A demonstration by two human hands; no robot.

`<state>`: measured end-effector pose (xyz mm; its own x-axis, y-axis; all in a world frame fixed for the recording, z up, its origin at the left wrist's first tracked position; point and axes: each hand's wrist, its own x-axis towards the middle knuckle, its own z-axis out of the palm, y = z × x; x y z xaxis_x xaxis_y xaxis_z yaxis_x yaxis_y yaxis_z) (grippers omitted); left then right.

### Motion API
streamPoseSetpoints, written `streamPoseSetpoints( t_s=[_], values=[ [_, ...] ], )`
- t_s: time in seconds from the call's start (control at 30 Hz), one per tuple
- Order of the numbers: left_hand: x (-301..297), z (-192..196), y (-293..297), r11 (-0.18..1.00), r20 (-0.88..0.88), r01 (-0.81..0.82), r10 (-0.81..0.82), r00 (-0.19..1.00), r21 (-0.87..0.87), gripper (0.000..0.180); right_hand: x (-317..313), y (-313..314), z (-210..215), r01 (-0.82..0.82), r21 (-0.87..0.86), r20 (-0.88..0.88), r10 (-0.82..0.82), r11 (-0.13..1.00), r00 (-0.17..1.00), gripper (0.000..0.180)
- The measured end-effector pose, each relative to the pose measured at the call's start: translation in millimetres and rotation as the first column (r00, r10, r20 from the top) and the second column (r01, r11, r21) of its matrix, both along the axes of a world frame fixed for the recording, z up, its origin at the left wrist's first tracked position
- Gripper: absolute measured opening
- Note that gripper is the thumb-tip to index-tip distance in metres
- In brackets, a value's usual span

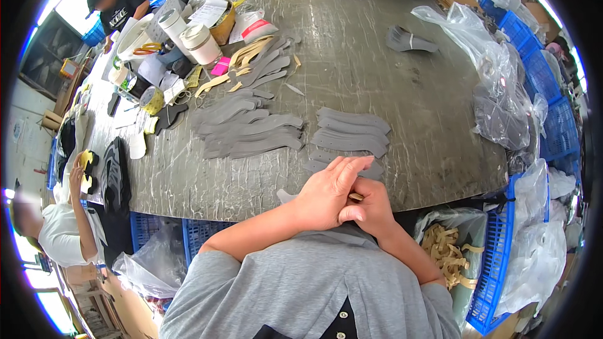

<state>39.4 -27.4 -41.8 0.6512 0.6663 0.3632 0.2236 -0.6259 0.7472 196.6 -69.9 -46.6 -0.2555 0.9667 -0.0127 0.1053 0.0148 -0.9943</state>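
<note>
My left hand (pixel 325 189) is at the near table edge, its fingers stretched out to the right across my right hand. My right hand (pixel 372 206) is closed, thumb pointing left, and a small tan-brown end of something shows between its fingers; its kind is not clear. The two hands touch. A light grey piece (pixel 286 196) sticks out beside my left wrist, mostly hidden. Just beyond the hands lie flat, curved grey cut pieces (pixel 352 130) in an overlapping row. A larger spread of similar grey strips (pixel 251 129) lies to their left.
Farther left stand white cups (pixel 200 44), orange-handled scissors (pixel 147 49) and a tape roll (pixel 152 99). A tied grey bundle (pixel 411 40) lies far right. Blue crates (pixel 493 263) and clear plastic bags (pixel 502 107) line the right side. Tan scraps (pixel 447 251) fill a bag below. Other people work around the table.
</note>
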Motion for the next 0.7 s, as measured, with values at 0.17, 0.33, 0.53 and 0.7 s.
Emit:
streamPoseSetpoints(
  t_s=[0.17, 0.33, 0.53, 0.7],
  values=[
    [0, -5, 2, 0.873, 0.403, 0.166, 0.037, 0.915, -0.458, 0.08, -4, 2, -10, 0.051, -0.181, -0.279, -0.101, 0.982, 0.955, 0.009],
    [-16, 4, 26, 0.74, 0.178, -0.067, 0.247, 0.953, -0.67, 0.039, 9, 9, -6, 0.024, -0.202, -0.624, -0.148, 0.979, 0.767, 0.013],
    [-8, 42, 23, 0.996, 0.033, -0.047, 0.044, 0.998, 0.073, 0.017, 9, 9, -2, 0.001, -0.414, -0.536, -0.245, 0.91, 0.808, 0.01],
    [-20, 30, 30, 0.988, 0.075, -0.155, 0.152, 0.986, 0.028, 0.014, 36, 18, 10, 0.2, -0.476, -0.687, -0.504, 0.856, 0.523, 0.006]
  ],
)
